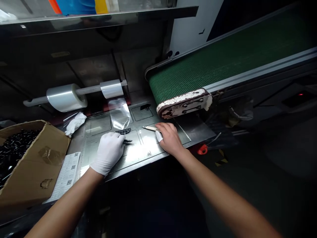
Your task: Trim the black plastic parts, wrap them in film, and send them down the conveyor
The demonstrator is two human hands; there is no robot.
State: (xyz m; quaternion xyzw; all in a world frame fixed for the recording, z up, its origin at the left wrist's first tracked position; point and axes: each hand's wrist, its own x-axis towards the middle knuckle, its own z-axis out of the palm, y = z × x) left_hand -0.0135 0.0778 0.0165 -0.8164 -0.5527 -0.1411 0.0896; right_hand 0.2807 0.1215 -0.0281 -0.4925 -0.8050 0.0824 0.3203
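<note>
My left hand, in a white glove, is over the metal plate with its fingers closed on a small black part that sticks out past the fingertips. Just beyond those fingers lies another black piece, at the lower end of a strip of clear film. My right hand is bare except for a white cover on the thumb. It grips a craft knife with a pale, lettered handle, the metal tip pointing left. Both hands rest close to the plate, which has dark outlines on it.
Rolls of film hang on a rod behind the plate. On the left stands a cardboard box of black parts, beside printed labels and a crumpled white glove or cloth. A green conveyor belt ends at the right.
</note>
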